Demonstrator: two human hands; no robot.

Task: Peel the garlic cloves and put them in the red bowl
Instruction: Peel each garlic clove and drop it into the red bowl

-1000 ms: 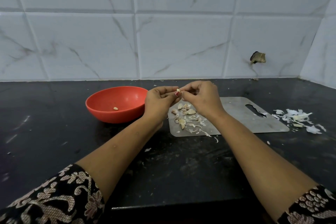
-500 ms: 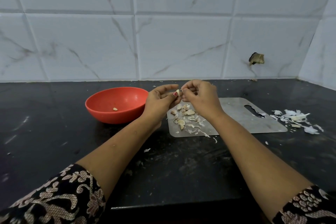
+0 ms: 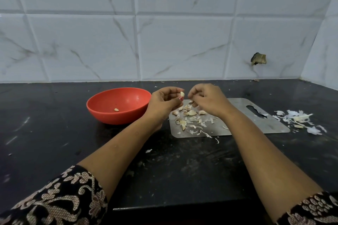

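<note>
Left hand (image 3: 164, 104): raised just left of the steel board (image 3: 256, 124), above its near-left edge; grip clamped on 1 garlic clove (image 3: 182, 94), pinched between thumb and fingertips.
Held clove: pale, looks bare of skin, tip up, clear of the board surface.
Right hand (image 3: 208, 101): over the left part of the board, apart from the left hand; fingers curled downward; cannot tell whether the grip pinches a scrap of skin or nothing.
Loose cloves (image 3: 190, 113): small heap on the left part of the board, mixed with shreds of skin, partly under the right hand.
Red bowl (image 3: 102, 107): on the tabletop (image 3: 54, 142), left of the board, near but not touching it; 1 peeled clove (image 3: 116, 109) lies inside.
Skin pile (image 3: 300, 120): white papery scraps on the tabletop just off the right end of the board.
Board: flat, handle slot at its right end.
Wall (image 3: 182, 42): marbled tiles behind the board; a broken hole (image 3: 258, 59) above its right end.
</note>
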